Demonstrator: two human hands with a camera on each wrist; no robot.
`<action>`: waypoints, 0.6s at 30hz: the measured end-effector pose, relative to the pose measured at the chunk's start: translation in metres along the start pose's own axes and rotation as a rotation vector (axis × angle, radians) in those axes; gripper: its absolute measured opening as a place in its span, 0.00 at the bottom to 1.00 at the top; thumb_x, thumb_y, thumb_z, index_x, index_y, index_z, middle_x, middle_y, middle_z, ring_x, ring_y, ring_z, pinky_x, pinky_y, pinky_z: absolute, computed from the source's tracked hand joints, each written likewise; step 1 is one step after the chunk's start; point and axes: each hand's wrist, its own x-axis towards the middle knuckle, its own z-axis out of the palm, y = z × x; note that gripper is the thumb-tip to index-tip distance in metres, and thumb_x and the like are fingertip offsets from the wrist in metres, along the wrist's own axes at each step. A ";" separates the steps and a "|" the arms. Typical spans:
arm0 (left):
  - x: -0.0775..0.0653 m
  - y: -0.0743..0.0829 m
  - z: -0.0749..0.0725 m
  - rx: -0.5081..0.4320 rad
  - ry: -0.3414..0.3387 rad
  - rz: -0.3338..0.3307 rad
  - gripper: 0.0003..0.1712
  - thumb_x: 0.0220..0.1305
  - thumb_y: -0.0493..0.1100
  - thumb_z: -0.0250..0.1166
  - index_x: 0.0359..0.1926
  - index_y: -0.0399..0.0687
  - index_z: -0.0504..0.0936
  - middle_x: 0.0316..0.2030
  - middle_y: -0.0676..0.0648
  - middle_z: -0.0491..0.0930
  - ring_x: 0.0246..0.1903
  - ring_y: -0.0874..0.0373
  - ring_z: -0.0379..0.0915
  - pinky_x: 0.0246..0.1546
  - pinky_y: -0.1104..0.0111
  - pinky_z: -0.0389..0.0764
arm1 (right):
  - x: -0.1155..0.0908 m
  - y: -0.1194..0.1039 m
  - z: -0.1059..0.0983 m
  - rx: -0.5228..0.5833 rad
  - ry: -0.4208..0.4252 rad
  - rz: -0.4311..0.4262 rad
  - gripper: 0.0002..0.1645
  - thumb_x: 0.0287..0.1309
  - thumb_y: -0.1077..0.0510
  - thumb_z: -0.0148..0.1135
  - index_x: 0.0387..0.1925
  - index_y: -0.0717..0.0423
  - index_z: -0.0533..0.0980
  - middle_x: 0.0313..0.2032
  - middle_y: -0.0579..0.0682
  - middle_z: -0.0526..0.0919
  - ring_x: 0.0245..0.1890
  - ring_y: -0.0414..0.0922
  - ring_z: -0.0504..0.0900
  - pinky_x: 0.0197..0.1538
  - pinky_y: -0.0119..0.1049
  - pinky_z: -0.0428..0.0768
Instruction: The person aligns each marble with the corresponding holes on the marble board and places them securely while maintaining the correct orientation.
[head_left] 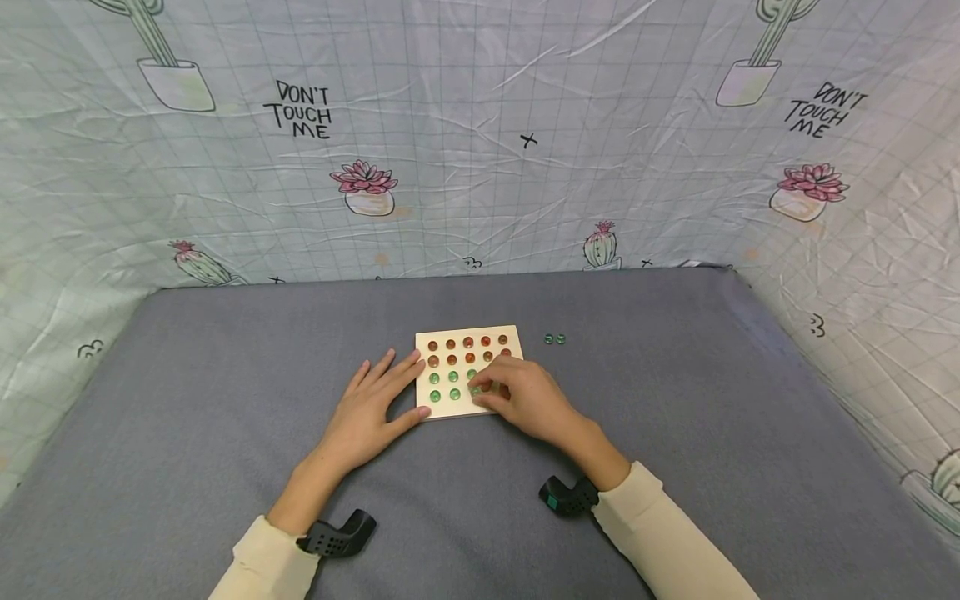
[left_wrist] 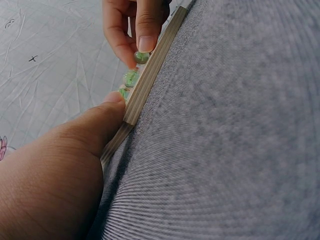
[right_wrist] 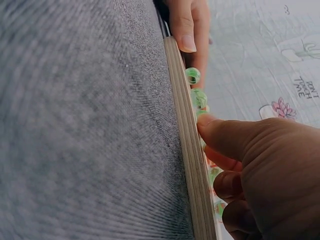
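Observation:
A pale wooden board lies on the grey cloth, with marbles seated in rows. The two far rows hold reddish-orange marbles; the two near rows hold green marbles. My left hand rests at the board's left side, fingers spread and fairly straight, the thumb at its near left corner. Over the right part of the near rows, my right hand pinches a green marble between thumb and fingers, close to the board's surface. This hand hides some marbles on the right in the head view.
Two loose green marbles lie on the grey cloth just right of the board's far corner. A patterned fabric backdrop hangs behind and along both sides. Each wrist wears a black camera band.

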 end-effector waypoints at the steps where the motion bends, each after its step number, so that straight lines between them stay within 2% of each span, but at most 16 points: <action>1: 0.000 0.000 0.000 0.000 0.000 0.001 0.41 0.60 0.61 0.64 0.70 0.52 0.65 0.69 0.51 0.61 0.70 0.45 0.48 0.69 0.48 0.42 | 0.000 0.000 0.000 -0.001 -0.001 0.003 0.08 0.53 0.57 0.71 0.37 0.50 0.84 0.31 0.41 0.79 0.27 0.35 0.73 0.30 0.29 0.73; 18: 0.000 0.000 0.001 -0.003 0.001 0.008 0.40 0.61 0.60 0.64 0.70 0.51 0.65 0.70 0.50 0.60 0.70 0.45 0.47 0.69 0.48 0.42 | -0.002 -0.001 0.000 -0.034 -0.010 0.022 0.09 0.54 0.56 0.71 0.39 0.49 0.85 0.27 0.38 0.74 0.25 0.33 0.70 0.27 0.28 0.72</action>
